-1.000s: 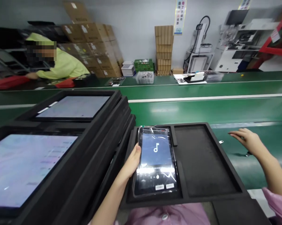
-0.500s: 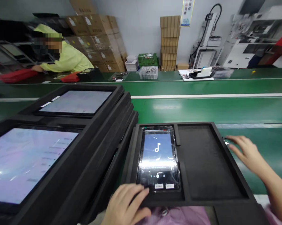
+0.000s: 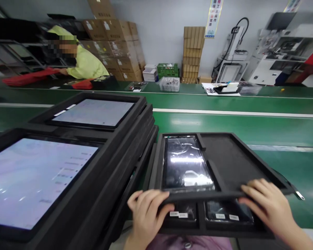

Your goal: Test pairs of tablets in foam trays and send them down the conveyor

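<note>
Head camera shows the left hand [image 3: 147, 213] and the right hand [image 3: 267, 205] each clamped on the near edge of a black foam tray [image 3: 234, 159] at lower centre, fingers curled over its rim. Its left compartment holds a dark-screened tablet [image 3: 184, 163] in clear wrap. The tray sits tilted above a lower foam tray [image 3: 200, 225], where two labelled devices [image 3: 182, 211] show beneath the edge. A stack of foam trays [image 3: 125, 152] with lit tablets [image 3: 39, 180] fills the left of the frame. A person in yellow-green [image 3: 88, 64] leans at upper left.

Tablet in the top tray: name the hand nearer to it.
Left. The left hand grips the near edge of the top tray just below the tablet; the right hand grips it before the empty compartment.
</note>
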Motion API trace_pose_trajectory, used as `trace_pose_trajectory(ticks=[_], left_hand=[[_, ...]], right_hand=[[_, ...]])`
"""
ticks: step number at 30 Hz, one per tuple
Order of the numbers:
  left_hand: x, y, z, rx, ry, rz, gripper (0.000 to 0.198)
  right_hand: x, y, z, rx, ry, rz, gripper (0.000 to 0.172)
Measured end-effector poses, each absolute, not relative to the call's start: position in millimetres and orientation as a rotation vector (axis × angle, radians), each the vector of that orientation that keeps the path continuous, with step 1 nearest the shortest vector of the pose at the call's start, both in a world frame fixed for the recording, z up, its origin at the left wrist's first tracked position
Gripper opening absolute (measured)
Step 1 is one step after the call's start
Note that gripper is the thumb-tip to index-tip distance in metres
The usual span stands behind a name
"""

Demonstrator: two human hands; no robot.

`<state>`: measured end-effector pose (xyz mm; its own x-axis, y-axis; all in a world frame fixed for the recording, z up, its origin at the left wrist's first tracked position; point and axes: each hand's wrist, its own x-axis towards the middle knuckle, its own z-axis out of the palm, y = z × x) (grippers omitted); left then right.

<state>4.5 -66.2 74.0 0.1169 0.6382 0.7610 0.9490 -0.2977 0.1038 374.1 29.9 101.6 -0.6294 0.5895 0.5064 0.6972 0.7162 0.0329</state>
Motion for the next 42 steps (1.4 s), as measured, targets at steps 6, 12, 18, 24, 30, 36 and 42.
trace_pose_trajectory(ticks=[6, 12, 18, 24, 30, 36, 42], left_hand=[[15, -26, 80, -1.757, -1.676, -1.195, 0.02], [-21, -57, 38, -1.885, -1.822, -1.115, 0.02], [-16, -66, -1, -1.758, -2.268, -1.26, 0.038], [-15, -56, -2, -1.767, -2.279, -1.261, 0.04], [-17, -57, -7, -1.777, -2.297, -1.239, 0.042], [-18, -61, -10, -1.81, -2.266, -1.311, 0.04], [-21, -60, -9, -1.839, -2.234, -1.284, 0.038]], right_hand=[[345, 148, 87, -1.192, -2.483, -0.246, 0.043], [300, 227, 80, -1.576, -2.615, -0.155, 0.032], [262, 270, 69, -1.709, -2.716, -0.052, 0.029], [217, 285, 58, -1.714, -2.722, 0.175, 0.056], [190, 265, 52, -1.688, -2.731, 0.221, 0.079], [213, 250, 62, -1.676, -2.768, 0.328, 0.056], [221, 245, 67, -1.706, -2.731, 0.288, 0.055]])
